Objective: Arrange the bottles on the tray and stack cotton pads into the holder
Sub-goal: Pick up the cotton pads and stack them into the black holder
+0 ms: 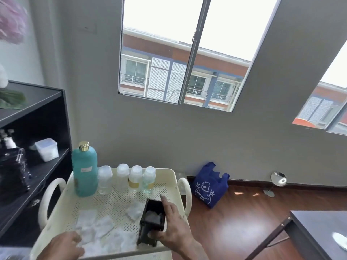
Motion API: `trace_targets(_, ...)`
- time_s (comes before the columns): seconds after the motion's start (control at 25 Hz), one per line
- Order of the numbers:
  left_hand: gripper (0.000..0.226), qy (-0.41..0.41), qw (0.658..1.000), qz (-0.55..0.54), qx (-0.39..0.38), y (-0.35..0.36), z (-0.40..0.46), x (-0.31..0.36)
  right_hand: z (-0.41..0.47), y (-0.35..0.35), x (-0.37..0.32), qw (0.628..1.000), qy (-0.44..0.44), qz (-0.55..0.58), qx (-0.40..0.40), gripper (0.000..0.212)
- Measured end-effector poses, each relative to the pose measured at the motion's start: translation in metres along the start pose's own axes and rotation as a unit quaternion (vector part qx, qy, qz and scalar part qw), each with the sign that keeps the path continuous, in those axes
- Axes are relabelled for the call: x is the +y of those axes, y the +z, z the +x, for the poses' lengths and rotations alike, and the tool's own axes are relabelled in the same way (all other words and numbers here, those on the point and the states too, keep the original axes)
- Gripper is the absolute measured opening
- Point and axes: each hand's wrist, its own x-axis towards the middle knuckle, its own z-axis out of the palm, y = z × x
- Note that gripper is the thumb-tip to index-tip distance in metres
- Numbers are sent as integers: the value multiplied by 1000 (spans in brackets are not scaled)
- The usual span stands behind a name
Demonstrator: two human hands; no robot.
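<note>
Bottles are standing in a row along the far side of a cream perforated tray that is filling the lower left of the frame, its looped handles sticking out at either side. Largest of them, a teal bottle with a gold cap, is rising at the left end; four small clear bottles with frosted caps are lining up just to its right, close beside one another. Left of the tray, a dark shelf unit is taking up the frame's left edge. A blue bag is sitting on the wooden floor against the wall, right of the tray. In the tray's lower right, a black holder is tilting, with something pale showing inside it. The right hand is grasping this holder, thumb on its near end and forefinger stretching along its right edge. White cotton pads are lying scattered over the tray's near half. At the bottom left, the left hand is resting on those pads, fingers curled; whether its grip is closing on any pad is impossible to tell.
</note>
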Motion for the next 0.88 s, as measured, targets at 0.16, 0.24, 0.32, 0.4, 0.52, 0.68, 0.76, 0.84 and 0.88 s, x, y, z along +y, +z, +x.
trace_targets(0.16, 15, 4, 998, -49, 25, -5, -17, 4, -29, 14, -32, 958, -119, -13, 260, 74)
trace_targets(0.24, 16, 34, 994, -84, 54, -4, -24, 6, -33, 31, -57, 935, -215, 0, 281, 40)
trace_targets(0.32, 14, 68, 985, -127, 92, -2, -24, 4, -27, 54, -80, 956, -242, -45, 159, 27)
trace_targets(0.4, 12, 99, 975, -160, 116, 0, -21, -7, -10, 84, -87, 976, -193, -100, 35, 32)
trace_targets(0.52, 17, 110, 969, -173, 140, -3, -17, -17, 24, 114, -89, 987, -68, -137, -57, 43)
trace_targets(0.68, 28, 116, 976, -130, 131, -1, -13, -19, 60, 127, -84, 989, 23, -114, -96, 50)
trace_targets(0.76, 34, 121, 982, -99, 105, 4, -11, -18, 66, 128, -79, 990, 32, -101, -91, 39)
trace_targets(0.84, 34, 114, 987, -70, 87, 6, -10, -17, 63, 130, -73, 996, 23, -46, -68, 27)
trace_targets(0.88, 31, 106, 989, -60, 84, 7, -9, -17, 62, 131, -70, 998, 19, -2, -60, 25)
